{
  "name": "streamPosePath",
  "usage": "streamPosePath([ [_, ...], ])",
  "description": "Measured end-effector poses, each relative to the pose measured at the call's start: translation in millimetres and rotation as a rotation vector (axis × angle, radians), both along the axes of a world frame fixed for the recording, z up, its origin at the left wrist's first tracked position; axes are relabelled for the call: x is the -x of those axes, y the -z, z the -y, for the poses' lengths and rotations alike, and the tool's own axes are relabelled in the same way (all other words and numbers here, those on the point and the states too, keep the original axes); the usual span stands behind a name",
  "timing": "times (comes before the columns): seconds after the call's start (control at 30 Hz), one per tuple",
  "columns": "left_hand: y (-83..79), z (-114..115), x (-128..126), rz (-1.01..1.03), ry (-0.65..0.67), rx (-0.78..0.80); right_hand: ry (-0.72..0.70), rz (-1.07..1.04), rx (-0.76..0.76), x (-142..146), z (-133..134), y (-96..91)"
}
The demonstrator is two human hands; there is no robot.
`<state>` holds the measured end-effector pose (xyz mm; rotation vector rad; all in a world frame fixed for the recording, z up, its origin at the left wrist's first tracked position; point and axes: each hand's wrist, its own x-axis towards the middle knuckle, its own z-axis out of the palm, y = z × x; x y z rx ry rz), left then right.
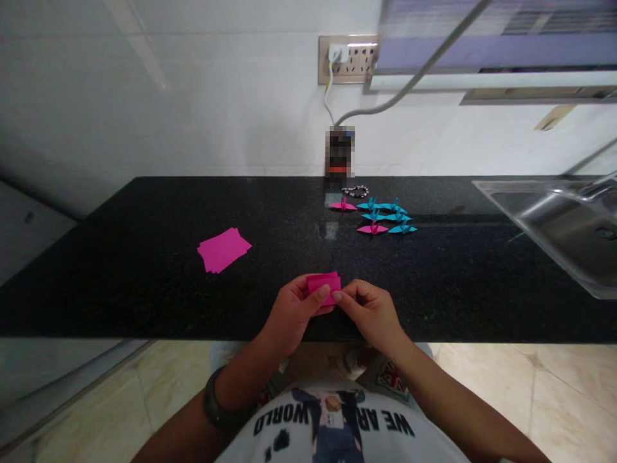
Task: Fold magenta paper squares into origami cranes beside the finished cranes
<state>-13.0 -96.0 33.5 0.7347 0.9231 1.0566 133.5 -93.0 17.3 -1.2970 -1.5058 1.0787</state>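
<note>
A folded piece of pink paper (pixel 322 281) is held up over the front part of the counter, between both hands. My left hand (pixel 297 310) grips it from the left, thumb across its face and fingers behind. At its lower right corner, my right hand (pixel 370 311) pinches the edge with thumb and forefinger. To the left lies a loose stack of flat pink paper sheets (pixel 223 250). Beyond my hands, several small folded paper cranes stand in rows, among them a blue crane (pixel 402 228) and a pink crane (pixel 373 229).
The black countertop (pixel 144 283) runs along a white tiled wall. A beaded bracelet (pixel 355 191) lies behind the cranes, near a blurred dark object (pixel 340 153) against the wall. A cable (pixel 409 90) rises from there. A steel sink (pixel 569 238) is set in at the right.
</note>
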Motion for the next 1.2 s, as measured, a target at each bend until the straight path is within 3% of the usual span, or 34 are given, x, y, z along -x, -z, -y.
streamPosePath([
  [0.33,3.4,1.1,-3.8,-0.077,-0.113,-0.008,0.047,-0.080,0.046,5.5,0.0,0.8],
  [0.53,4.8,1.7,-3.6,-0.100,-0.084,0.004,0.056,-0.225,0.145,5.5,-2.6,-5.8],
  [0.83,5.0,1.1,-2.9,-0.205,-0.067,-0.023,0.038,-0.238,0.154,6.9,-3.1,-11.1],
  [1.2,6.1,2.1,-3.2,-0.180,-0.070,-0.006,0.006,-0.236,0.128,7.5,-3.1,-9.6],
])
